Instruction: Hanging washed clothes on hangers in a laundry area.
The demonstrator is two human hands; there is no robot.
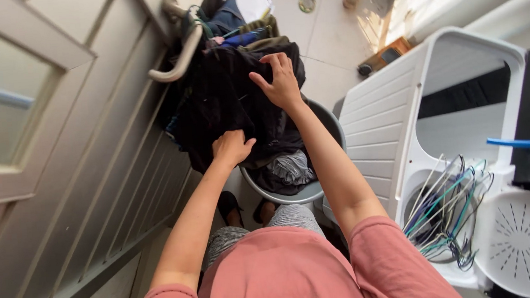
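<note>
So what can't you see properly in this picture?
- Head view: the fingertips of the left hand are buried in the black cloth garment, so its grip is unclear.
- The inside of the round grey plastic basin is mostly covered by clothes and the right hand and arm.
- The feet are half hidden behind the knees.
- The blue rod is cut off by the right edge.
- The wire hangers are too tangled to count.

A bundle of wire hangers (pixel 449 213) in a white plastic rack (pixel 389 112), right of the grip; a grey door (pixel 33 124) left of it.
</note>
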